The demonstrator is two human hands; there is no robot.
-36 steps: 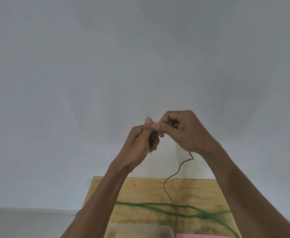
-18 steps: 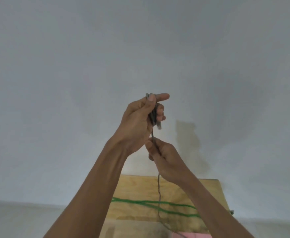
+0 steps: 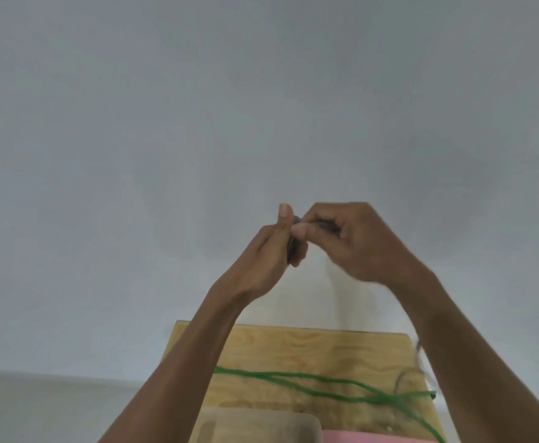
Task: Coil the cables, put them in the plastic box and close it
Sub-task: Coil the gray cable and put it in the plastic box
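Left hand point(image 3: 266, 255): grips the thin dark grey cable's bundled coil point(image 3: 292, 251), held up before the wall.
Right hand point(image 3: 353, 243): pinches a strand onto it.
Tip: keep wraps snug, even.
Thin green cable point(image 3: 309, 380): loose on the wooden table point(image 3: 293, 346).

I seem to be in a plain indoor room, more a bare workspace than a furnished home: a blank pale grey wall point(image 3: 198, 139) fills nearly all I see, meeting a lighter floor point(image 3: 54, 407) low on the left. Against that wall stands a small table point(image 3: 293, 350) with a raw plywood top (the grain is plain to see, no paint or cloth on it), and green cable point(image 3: 309, 380) lies strewn across it. What kind of room it is beyond that, I cannot tell from here.
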